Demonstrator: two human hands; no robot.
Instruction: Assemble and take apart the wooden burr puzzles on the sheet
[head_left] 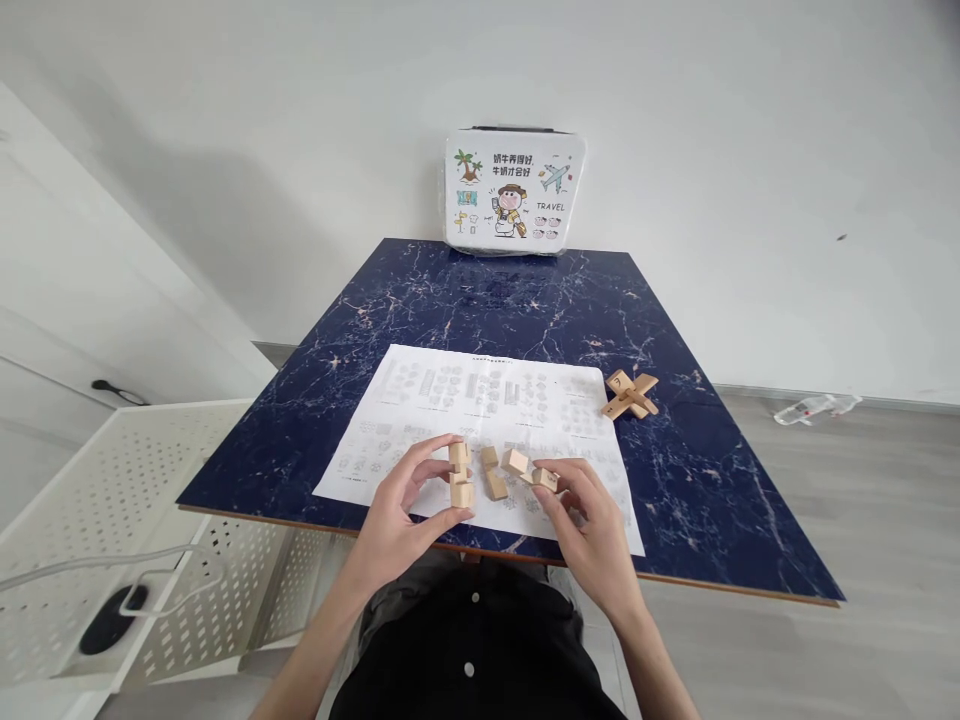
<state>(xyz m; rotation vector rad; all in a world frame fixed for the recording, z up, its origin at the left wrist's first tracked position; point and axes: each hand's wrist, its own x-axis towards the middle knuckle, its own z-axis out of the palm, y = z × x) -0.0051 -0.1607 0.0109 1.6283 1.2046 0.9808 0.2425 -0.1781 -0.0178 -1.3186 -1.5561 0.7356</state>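
Observation:
My left hand (pixel 409 510) grips a notched wooden puzzle piece (pixel 460 490) between thumb and fingers, its long side running away from me. In my right hand (pixel 585 515), thumb and fingertips pinch one end of another notched wooden puzzle piece (pixel 516 461), which points left. Between the two hands a third wooden puzzle piece (pixel 495 486) lies on the printed instruction sheet (pixel 420 400). The sheet carries rows of small grey diagrams, too faint to read.
A cross-shaped wooden puzzle (pixel 630 394) sits by the sheet's right edge on the blue marbled table (pixel 510 300). Against the wall at the back stands a white printed case (pixel 515 190). A perforated cream shelf unit (pixel 187 450) with a white cable (pixel 150 556) is at left.

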